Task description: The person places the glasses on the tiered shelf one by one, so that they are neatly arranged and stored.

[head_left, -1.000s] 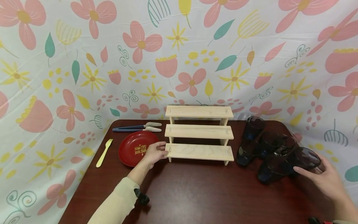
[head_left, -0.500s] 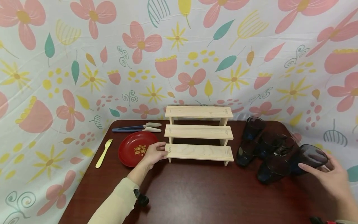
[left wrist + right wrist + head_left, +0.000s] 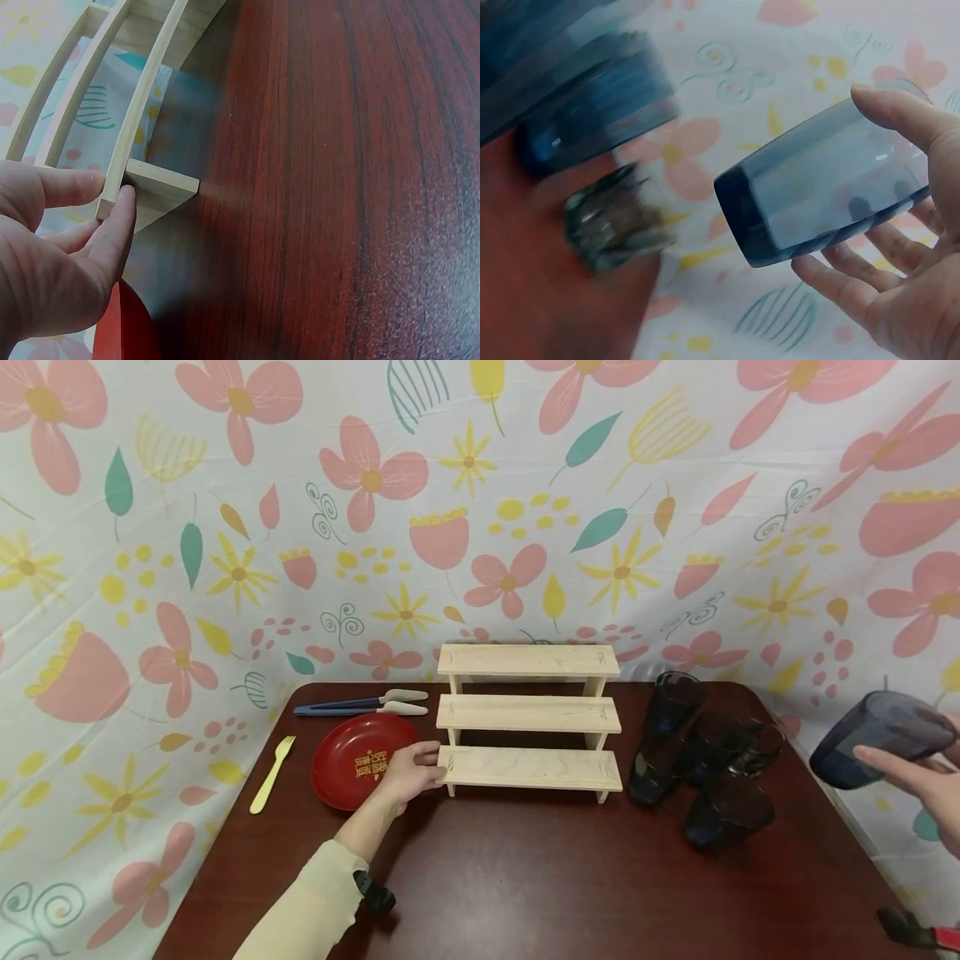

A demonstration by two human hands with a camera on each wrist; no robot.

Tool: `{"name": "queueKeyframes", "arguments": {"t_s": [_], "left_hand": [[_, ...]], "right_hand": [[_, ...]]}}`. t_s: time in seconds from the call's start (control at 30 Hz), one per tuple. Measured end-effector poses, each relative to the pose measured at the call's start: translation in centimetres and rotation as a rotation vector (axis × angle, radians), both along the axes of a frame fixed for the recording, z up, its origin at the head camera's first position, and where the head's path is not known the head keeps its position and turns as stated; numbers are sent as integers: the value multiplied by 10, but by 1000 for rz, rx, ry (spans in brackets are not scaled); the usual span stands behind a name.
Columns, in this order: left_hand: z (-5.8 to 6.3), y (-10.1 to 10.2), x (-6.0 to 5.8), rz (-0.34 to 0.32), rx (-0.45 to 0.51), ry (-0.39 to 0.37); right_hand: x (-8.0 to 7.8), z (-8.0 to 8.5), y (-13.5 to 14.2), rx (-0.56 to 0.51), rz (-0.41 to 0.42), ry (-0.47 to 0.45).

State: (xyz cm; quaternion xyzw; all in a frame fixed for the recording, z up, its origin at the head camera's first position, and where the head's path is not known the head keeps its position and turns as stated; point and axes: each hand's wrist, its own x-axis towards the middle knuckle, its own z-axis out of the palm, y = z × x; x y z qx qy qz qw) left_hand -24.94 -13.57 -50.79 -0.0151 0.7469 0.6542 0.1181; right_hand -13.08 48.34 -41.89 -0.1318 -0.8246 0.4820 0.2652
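Note:
A pale wooden three-step display rack stands at the back middle of the table. My left hand pinches the left end of its lowest step; in the left wrist view, thumb and fingers lie on either side of the board. Off to the right, my right hand grips a blue-tinted drinking glass. This glass is raised and tipped on its side, its thick base pointing left. In the right wrist view the thumb lies along one side of the glass and the fingers along the other.
Several dark blue glasses and a small clear glass crowd the table's right side. A red plate, blue-handled tongs and a yellow fork lie at left. A flowered cloth hangs behind the table.
My right hand has lifted the blue glass away from the other glasses and carried it right, past the table's edge. My left hand stays on the rack. The head view has shifted slightly.

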Motion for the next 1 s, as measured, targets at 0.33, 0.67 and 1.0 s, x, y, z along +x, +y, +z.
{"name": "queueKeyframes", "arguments": {"t_s": [0.33,0.67,1.0], "left_hand": [[0,-1,0,-2,11,-4],[0,0,0,-4,-3,-7],[0,0,-1,-10,-1,1]], "right_hand": [[-31,63,-30,26,82,24],[-74,99,-89,-235,359,30],[-129,96,-172,-213,477,22]]}}
